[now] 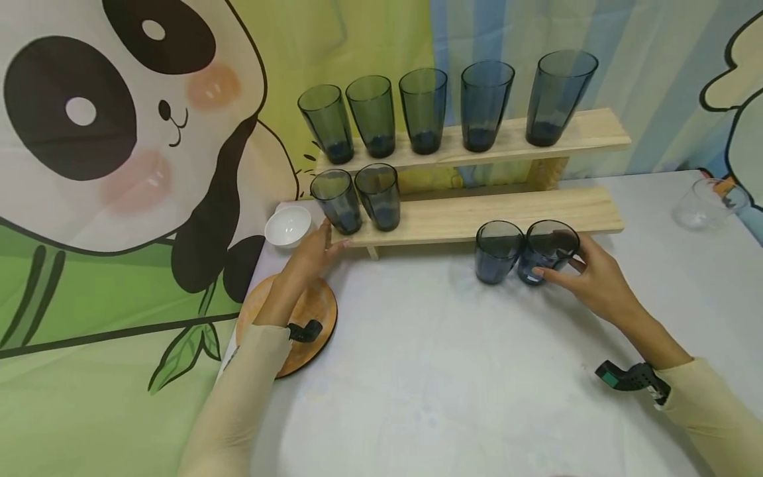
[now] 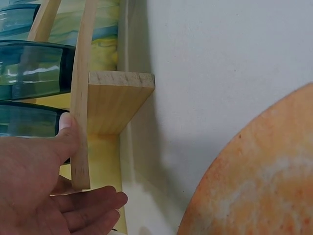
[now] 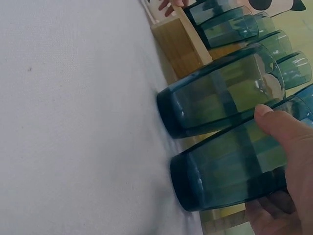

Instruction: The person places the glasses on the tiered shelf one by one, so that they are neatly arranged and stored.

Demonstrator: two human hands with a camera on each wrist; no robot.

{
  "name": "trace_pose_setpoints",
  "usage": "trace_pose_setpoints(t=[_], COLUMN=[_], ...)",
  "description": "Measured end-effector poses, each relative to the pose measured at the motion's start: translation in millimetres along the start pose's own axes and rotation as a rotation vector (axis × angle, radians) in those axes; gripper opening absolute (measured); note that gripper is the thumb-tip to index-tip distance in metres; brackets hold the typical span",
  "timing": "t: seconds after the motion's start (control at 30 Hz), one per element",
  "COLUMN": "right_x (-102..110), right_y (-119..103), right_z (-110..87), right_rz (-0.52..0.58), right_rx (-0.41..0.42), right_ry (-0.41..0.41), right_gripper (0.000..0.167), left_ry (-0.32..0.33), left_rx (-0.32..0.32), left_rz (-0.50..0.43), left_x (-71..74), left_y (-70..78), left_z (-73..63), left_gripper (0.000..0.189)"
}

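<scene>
A two-tier wooden stand (image 1: 471, 215) holds tall smoky-blue glasses (image 1: 423, 109) on its upper board and two shorter glasses (image 1: 379, 199) at the left of the lower one. My left hand (image 1: 310, 255) touches the lower board's left end. In the left wrist view its thumb (image 2: 66, 125) lies by a glass base, and several fingers extend loosely past the board. In front of the stand, on the table, two short blue glasses (image 1: 497, 255) stand side by side. My right hand (image 1: 593, 281) grips the right-hand glass (image 1: 530, 265), thumb in front, other fingers partly hidden behind it.
Under my left forearm lies a round orange-brown board (image 1: 322, 318). A small white bowl (image 1: 289, 226) sits beside the stand's left end. At the far right is a clear glass vessel (image 1: 700, 209). A printed panda cloth (image 1: 203, 152) hangs behind and left of the white table (image 1: 429, 371).
</scene>
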State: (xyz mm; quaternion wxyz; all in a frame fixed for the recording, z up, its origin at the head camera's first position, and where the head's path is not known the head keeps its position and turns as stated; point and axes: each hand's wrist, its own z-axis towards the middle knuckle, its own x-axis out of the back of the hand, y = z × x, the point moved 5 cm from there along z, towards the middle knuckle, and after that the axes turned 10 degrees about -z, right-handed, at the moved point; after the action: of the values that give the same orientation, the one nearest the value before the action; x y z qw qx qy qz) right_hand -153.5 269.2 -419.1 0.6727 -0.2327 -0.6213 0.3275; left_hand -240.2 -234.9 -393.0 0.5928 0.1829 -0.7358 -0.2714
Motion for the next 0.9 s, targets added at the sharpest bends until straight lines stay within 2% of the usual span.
trace_pose_setpoints(t=[0.13, 0.33, 0.57, 0.73, 0.9], right_x=[1, 11, 28, 39, 56], right_y=[1, -6, -16, -29, -51], right_z=[-4.3, -6.5, -13.1, -8.7, 2.5], right_rz=[-0.011, -0.028, -0.069, -0.118, -0.138], right_rx=[0.008, -0.016, -0.065, -0.101, -0.108], right_ry=[0.046, 0.052, 0.043, 0.001, -0.004], right_gripper=[0.075, 0.070, 0.074, 0.082, 0.083], left_ry=[0.000, 0.020, 0.005, 0.011, 0.020], left_rx=[0.011, 0.005, 0.006, 0.004, 0.002], left_rz=[-0.004, 0.002, -0.017, -0.018, 0.001], left_x=[1.1, 5.8, -5.1, -4.8, 1.5], left_y=[4.3, 8.1, 1.7, 2.8, 5.2], left_z=[-3.0, -4.1, -4.2, -7.2, -7.2], left_gripper=[0.095, 0.093, 0.094, 0.093, 0.092])
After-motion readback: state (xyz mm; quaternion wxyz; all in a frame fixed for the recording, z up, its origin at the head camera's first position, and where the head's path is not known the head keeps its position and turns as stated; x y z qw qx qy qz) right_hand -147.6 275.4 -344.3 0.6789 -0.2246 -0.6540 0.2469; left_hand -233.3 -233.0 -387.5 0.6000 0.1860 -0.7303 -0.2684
